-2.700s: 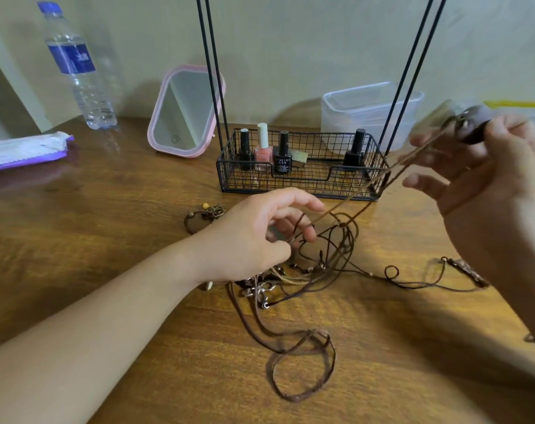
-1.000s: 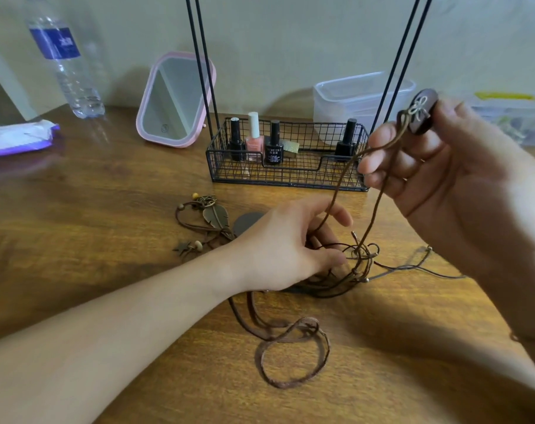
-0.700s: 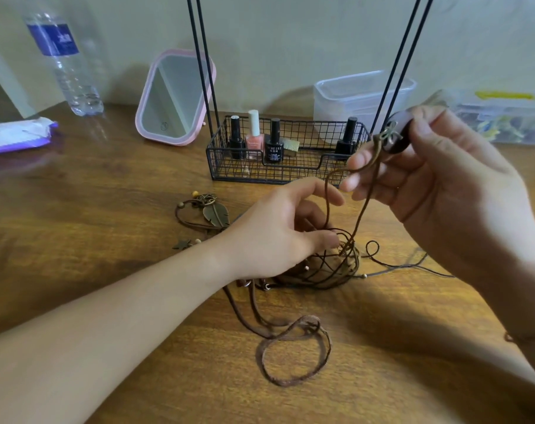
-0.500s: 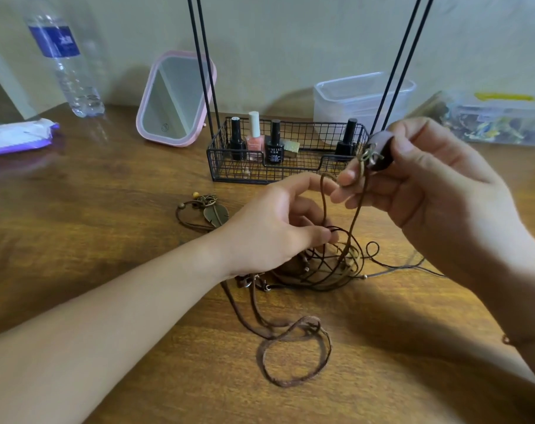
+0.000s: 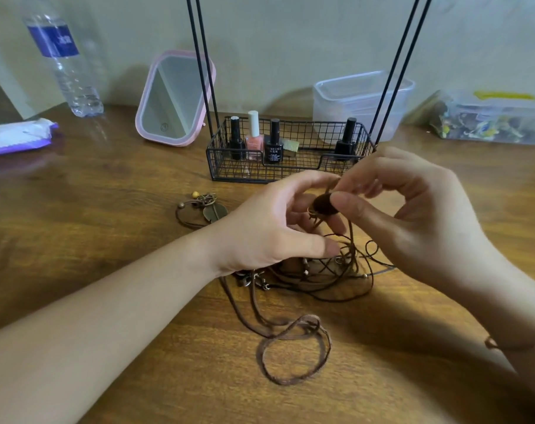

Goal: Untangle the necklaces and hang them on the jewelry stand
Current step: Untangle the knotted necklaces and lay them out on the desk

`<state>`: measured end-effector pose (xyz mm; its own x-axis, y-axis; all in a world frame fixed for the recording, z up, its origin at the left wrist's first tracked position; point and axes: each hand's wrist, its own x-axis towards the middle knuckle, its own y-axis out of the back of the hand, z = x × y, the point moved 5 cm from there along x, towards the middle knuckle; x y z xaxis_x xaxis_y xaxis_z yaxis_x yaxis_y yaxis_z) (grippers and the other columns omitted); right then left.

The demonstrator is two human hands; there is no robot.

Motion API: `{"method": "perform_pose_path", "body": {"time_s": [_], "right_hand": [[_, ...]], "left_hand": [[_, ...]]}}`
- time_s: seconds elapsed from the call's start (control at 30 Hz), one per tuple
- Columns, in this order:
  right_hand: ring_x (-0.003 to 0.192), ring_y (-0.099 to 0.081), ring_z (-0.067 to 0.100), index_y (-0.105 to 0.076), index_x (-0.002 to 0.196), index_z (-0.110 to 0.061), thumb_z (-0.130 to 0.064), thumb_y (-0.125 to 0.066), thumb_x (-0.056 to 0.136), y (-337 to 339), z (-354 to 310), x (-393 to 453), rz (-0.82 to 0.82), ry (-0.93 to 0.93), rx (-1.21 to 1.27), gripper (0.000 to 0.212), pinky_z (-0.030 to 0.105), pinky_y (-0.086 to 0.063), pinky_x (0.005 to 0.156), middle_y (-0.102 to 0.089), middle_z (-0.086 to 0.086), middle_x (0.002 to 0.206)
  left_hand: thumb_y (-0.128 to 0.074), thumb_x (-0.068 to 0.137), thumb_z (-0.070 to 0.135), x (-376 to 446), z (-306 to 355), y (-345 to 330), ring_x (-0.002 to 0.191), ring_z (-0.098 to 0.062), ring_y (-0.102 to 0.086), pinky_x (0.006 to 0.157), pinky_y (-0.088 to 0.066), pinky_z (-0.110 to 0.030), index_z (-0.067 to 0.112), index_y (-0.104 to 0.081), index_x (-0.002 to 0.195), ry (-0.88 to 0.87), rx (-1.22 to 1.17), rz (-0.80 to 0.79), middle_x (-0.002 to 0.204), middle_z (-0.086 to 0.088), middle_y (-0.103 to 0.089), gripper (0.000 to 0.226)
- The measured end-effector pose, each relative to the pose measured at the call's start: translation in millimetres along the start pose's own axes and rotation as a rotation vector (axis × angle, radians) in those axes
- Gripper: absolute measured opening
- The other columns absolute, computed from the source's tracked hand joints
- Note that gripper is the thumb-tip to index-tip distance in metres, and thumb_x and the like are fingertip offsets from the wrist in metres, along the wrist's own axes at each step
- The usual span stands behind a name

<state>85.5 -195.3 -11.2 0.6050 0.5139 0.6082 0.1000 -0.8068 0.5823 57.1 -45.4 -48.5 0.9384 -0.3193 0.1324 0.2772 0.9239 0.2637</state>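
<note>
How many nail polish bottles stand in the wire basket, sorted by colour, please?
Black nail polish bottles: 3
Pink nail polish bottle: 1
Total in the wire basket: 4

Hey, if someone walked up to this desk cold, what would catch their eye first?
Probably the two hands meeting mid-table: the right hand pinches a round dark pendant, the left hand curled beside it. Below them sprawls a tangle of brown cords. Behind stands a black wire basket with nail polish bottles.

Head view, angled down, seemingly close over table [image 5: 76,224].
</note>
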Motion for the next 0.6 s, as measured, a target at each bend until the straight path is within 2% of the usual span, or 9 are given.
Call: {"method": "perform_pose_path", "body": {"time_s": [0.07,0.13,0.23,0.27,0.33,0.4,0.43,0.53,0.6], "right_hand": [[0.077,-0.059,0.013,-0.071,0.083,-0.027,-0.032,-0.071,0.085,0.3,-0.3,0.1,-0.017,0.022,-0.04,0.006,0.026,-0.046,0.069,-0.064,-0.006,0.078],[0.072,-0.059,0.007,-0.07,0.085,-0.026,-0.037,-0.066,0.089,1.1,3.4,2.0,-0.034,0.012,0.079,0.012,0.023,-0.047,0.066,-0.066,-0.004,0.077],[0.068,-0.06,0.014,-0.069,0.091,-0.021,-0.027,-0.06,0.097,8.6,23.8,6.4,-0.038,-0.119,0.283,0.013,0.029,-0.049,0.064,-0.068,0.002,0.079],[0.069,-0.061,0.012,-0.07,0.092,-0.025,-0.021,-0.062,0.096,8.5,31.8,7.0,-0.11,-0.144,0.207,0.01,0.027,-0.05,0.064,-0.069,-0.004,0.08],[0.074,-0.06,0.011,-0.072,0.09,-0.036,-0.011,-0.068,0.089,2.6,44.5,2.9,-0.347,-0.11,-0.114,0.025,0.015,-0.045,0.065,-0.068,-0.015,0.084],[0.075,-0.059,0.011,-0.069,0.088,-0.041,-0.007,-0.071,0.084,-5.8,49.5,-2.5,-0.53,-0.085,-0.254,0.034,0.013,-0.042,0.064,-0.065,-0.017,0.085],[0.074,-0.058,0.01,-0.068,0.088,-0.042,-0.008,-0.073,0.083,-8.7,47.9,-4.4,-0.575,-0.074,-0.252,0.035,0.013,-0.042,0.064,-0.064,-0.017,0.084],[0.073,-0.058,0.008,-0.068,0.093,-0.035,-0.008,-0.075,0.082,-11.3,43.8,-5.6,-0.562,-0.048,-0.199,0.03,0.01,-0.04,0.064,-0.062,-0.019,0.081],[0.074,-0.059,0.01,-0.068,0.109,-0.03,-0.011,-0.074,0.084,-14.3,40.3,-6.5,-0.556,-0.074,-0.162,0.033,0.01,-0.041,0.064,-0.063,-0.017,0.085]], "left_hand": [[-0.072,0.086,0.0,0.2,1.6,0.4,0.091,-0.011,-0.067,0.085,-0.053,-0.026,0.011,-0.059,0.122,-0.039,0.049,0.025,0.097,0.001,-0.07,0.04],[-0.069,0.088,-0.002,0.9,3.2,3.3,0.091,-0.011,-0.069,0.084,-0.054,-0.026,0.009,-0.065,0.108,-0.086,0.074,0.09,0.095,0.0,-0.071,0.023],[-0.056,0.095,-0.003,0.0,6.9,12.8,0.074,-0.015,-0.065,0.07,-0.055,-0.025,0.009,-0.066,0.098,-0.139,-0.009,0.164,0.081,-0.002,-0.07,0.016],[-0.052,0.097,-0.002,-0.7,8.4,16.9,0.071,-0.017,-0.063,0.067,-0.055,-0.027,0.007,-0.065,0.098,-0.156,-0.05,0.179,0.078,-0.004,-0.069,0.016],[-0.05,0.098,0.002,-2.9,10.7,25.0,0.069,-0.019,-0.062,0.067,-0.056,-0.029,0.005,-0.064,0.098,-0.18,-0.143,0.199,0.078,-0.007,-0.068,0.015],[-0.049,0.097,0.007,-5.3,11.7,32.2,0.071,-0.021,-0.061,0.067,-0.055,-0.03,0.006,-0.065,0.097,-0.195,-0.228,0.203,0.078,-0.007,-0.067,0.015],[-0.049,0.096,0.009,-6.4,12.0,35.5,0.071,-0.022,-0.06,0.067,-0.054,-0.031,0.007,-0.065,0.097,-0.2,-0.266,0.208,0.078,-0.007,-0.067,0.017],[-0.046,0.097,0.012,-9.0,12.6,46.4,0.069,-0.022,-0.059,0.066,-0.052,-0.029,0.011,-0.067,0.096,-0.208,-0.359,0.257,0.076,-0.006,-0.066,0.021],[-0.045,0.098,0.014,-9.8,12.3,51.1,0.068,-0.02,-0.058,0.066,-0.051,-0.028,0.013,-0.068,0.096,-0.203,-0.377,0.294,0.076,-0.005,-0.066,0.023]]}}
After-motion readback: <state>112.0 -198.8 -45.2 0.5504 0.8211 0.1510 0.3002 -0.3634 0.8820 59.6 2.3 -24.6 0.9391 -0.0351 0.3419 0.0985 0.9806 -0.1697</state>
